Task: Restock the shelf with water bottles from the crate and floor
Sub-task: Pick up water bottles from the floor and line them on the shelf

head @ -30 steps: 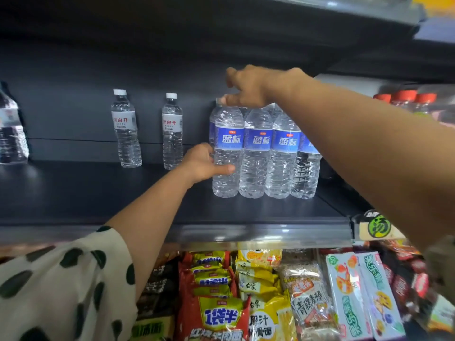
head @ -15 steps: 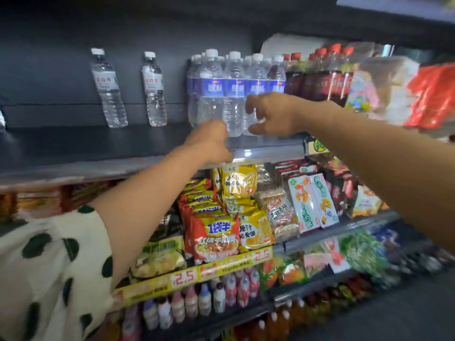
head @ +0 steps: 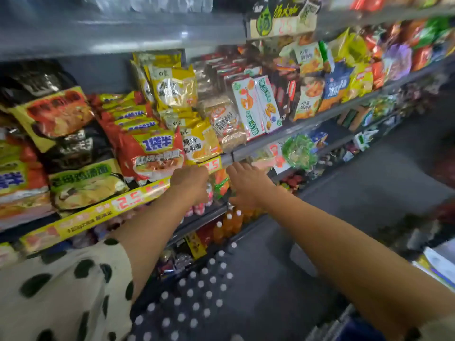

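Shop shelving fills the background. Capped water bottles (head: 192,301) are packed upright low down, below both arms. Nothing is held by the left hand (head: 190,184), seen loosely curled, or the right hand (head: 247,185), seen spread. Noodle packets (head: 150,153) on the shelf edge (head: 229,157) could be knocked off by a hasty reach down.

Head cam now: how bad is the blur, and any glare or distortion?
Head view: motion blur throughout, worst at the edges; both the left hand and right hand are soft. Glare streaks the top shelf edge and the noodle packs. Wide-angle bending curves the shelves. The bottle caps on the floor sit in dim light.
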`<action>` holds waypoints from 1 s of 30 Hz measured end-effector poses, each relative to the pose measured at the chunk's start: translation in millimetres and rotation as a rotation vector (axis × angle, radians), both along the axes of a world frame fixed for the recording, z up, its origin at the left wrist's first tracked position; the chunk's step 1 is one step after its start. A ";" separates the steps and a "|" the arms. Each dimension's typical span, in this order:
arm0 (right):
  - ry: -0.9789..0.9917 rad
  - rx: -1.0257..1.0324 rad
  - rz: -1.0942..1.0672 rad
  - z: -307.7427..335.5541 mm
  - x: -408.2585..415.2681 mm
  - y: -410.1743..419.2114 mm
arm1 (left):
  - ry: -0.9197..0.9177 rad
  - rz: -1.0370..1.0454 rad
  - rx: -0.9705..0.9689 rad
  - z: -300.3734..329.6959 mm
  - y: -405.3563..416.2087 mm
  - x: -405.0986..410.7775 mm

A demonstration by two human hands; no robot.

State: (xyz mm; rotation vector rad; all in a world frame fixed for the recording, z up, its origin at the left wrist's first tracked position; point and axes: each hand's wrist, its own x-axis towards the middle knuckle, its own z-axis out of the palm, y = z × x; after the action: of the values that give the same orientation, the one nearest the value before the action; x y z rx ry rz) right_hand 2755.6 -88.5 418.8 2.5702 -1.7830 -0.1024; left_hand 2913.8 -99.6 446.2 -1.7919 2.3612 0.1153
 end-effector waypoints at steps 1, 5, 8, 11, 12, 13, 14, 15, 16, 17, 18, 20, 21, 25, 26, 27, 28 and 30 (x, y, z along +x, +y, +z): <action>-0.006 0.025 -0.013 -21.3 -5.1 -0.2 | 0.005 0.000 0.047 -18.1 -1.9 -3.1; -0.043 0.154 -0.072 -118.2 -24.4 -6.6 | -0.011 0.006 0.200 -108.1 -12.8 -17.7; -0.020 0.256 -0.094 -195.7 -36.6 -10.5 | -0.009 -0.003 0.245 -188.6 -20.4 -26.8; -0.008 0.359 -0.094 -279.1 -48.4 -14.4 | 0.004 -0.005 0.297 -275.7 -24.1 -33.6; -0.013 0.402 -0.099 -308.7 -51.3 -15.8 | 0.011 -0.001 0.312 -305.5 -25.2 -35.4; -0.014 0.440 -0.106 -338.3 -53.5 -16.9 | 0.019 -0.004 0.325 -334.6 -26.3 -37.3; -0.013 0.474 -0.113 -367.3 -55.1 -17.9 | 0.031 -0.010 0.335 -363.3 -27.4 -39.1; -0.015 0.499 -0.118 -396.3 -56.2 -19.0 | 0.047 -0.015 0.344 -390.5 -28.7 -41.1; -0.020 0.516 -0.122 -424.9 -57.0 -20.0 | 0.054 -0.019 0.363 -418.1 -30.2 -43.3; -0.024 0.534 -0.130 -453.1 -57.2 -20.9 | 0.053 -0.022 0.382 -444.9 -32.0 -45.7; -0.028 0.550 -0.140 -480.4 -57.5 -21.5 | 0.042 -0.028 0.393 -471.5 -33.8 -48.0; -0.031 0.583 -0.153 -533.9 -56.3 -22.8 | 0.021 -0.028 0.412 -522.9 -36.3 -51.8; -0.033 0.595 -0.155 -558.7 -54.6 -23.1 | 0.022 -0.023 0.437 -546.0 -36.7 -53.7; -0.020 0.624 -0.163 -643.6 -40.8 -25.1 | 0.032 -0.006 0.471 -620.5 -37.1 -57.0; -0.020 0.633 -0.165 -660.8 -36.7 -26.4 | 0.040 0.004 0.474 -636.2 -37.9 -56.8; -0.020 0.635 -0.168 -676.6 -33.2 -28.0 | 0.048 0.015 0.476 -650.0 -39.3 -56.8; -0.021 0.632 -0.175 -691.0 -30.6 -30.0 | 0.054 0.025 0.477 -662.4 -41.1 -56.4; -0.044 0.608 -0.212 -713.7 -27.5 -36.2 | 0.064 0.033 0.466 -682.7 -45.7 -55.8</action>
State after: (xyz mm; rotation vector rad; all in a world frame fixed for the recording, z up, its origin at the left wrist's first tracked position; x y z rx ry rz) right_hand 2728.1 -124.7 -294.9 2.7312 -2.3320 -0.6966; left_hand 2858.0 -145.4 -236.5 -1.6134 2.1127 0.6756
